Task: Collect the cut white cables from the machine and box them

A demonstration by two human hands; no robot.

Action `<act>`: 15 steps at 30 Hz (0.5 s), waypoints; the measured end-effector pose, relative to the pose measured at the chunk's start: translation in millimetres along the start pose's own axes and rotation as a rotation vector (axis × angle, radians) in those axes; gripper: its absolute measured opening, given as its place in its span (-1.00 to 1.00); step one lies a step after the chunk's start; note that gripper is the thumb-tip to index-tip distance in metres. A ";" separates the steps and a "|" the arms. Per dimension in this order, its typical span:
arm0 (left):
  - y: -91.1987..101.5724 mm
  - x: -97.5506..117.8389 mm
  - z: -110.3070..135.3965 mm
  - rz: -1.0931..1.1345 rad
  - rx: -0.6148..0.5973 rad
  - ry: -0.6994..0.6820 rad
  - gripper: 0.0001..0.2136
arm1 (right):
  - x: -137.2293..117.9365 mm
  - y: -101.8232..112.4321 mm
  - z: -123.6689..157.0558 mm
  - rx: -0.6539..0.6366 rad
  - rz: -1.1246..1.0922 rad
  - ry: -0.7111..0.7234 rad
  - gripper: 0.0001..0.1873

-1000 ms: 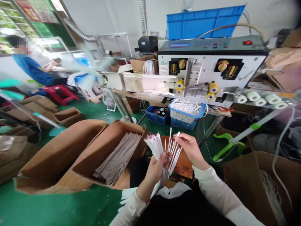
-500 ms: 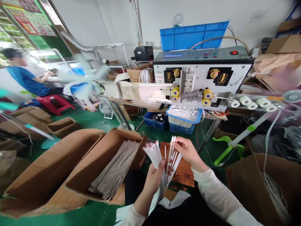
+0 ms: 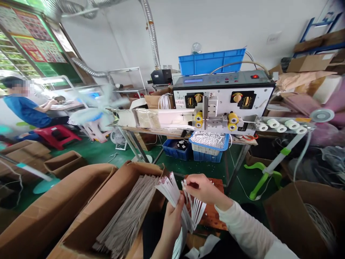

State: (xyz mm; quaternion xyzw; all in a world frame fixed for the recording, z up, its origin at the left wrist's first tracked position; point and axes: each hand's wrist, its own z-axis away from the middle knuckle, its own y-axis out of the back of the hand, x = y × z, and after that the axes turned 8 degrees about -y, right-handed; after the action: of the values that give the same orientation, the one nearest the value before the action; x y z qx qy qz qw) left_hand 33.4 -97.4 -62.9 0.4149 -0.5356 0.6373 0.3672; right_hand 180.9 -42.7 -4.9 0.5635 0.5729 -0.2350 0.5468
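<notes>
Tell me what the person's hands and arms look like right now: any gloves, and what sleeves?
The left hand and the right hand are both bare, with no gloves. The right forearm is covered by a long cream-white sleeve. No sleeve shows on the left forearm, which runs out of frame. Dark clothing shows beneath the hands.
</notes>
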 end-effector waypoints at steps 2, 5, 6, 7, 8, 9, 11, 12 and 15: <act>1.2 -5.0 1.2 0.077 -0.012 0.079 -0.50 | 1.9 -3.2 -3.7 0.045 0.021 0.020 -0.80; 0.7 -9.0 4.1 0.142 -0.104 0.152 -0.57 | 5.2 -8.7 -8.5 0.104 0.062 0.038 -0.85; 0.2 -8.8 4.8 0.158 -0.144 0.168 -0.58 | 6.4 -10.6 -9.9 0.107 0.065 0.033 -0.85; -0.1 -7.9 5.1 0.176 -0.176 0.178 -0.58 | 7.7 -12.5 -11.3 0.103 0.061 0.022 -0.85; -0.3 -6.4 5.0 0.198 -0.193 0.184 -0.58 | 9.1 -14.2 -12.6 0.094 0.051 0.006 -0.85; -0.2 -4.7 4.6 0.222 -0.199 0.187 -0.59 | 10.7 -15.5 -14.2 0.079 0.037 -0.013 -0.84; 1.2 -1.5 3.2 0.268 -0.192 0.189 -0.58 | 15.2 -16.0 -18.4 0.043 -0.006 -0.053 -0.88; 2.7 -0.5 2.5 0.288 -0.186 0.190 -0.58 | 18.4 -14.9 -21.5 0.024 -0.035 -0.074 -0.92; 10.8 -1.4 0.2 0.354 -0.193 0.195 -0.62 | 31.8 -4.6 -36.2 0.015 -0.148 -0.141 -0.77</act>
State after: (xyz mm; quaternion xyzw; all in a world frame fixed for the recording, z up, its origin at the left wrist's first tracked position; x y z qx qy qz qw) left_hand 24.1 -99.3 -68.3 0.2137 -0.6205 0.6748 0.3377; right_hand 171.1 0.5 -24.2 0.5059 0.5712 -0.3181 0.5627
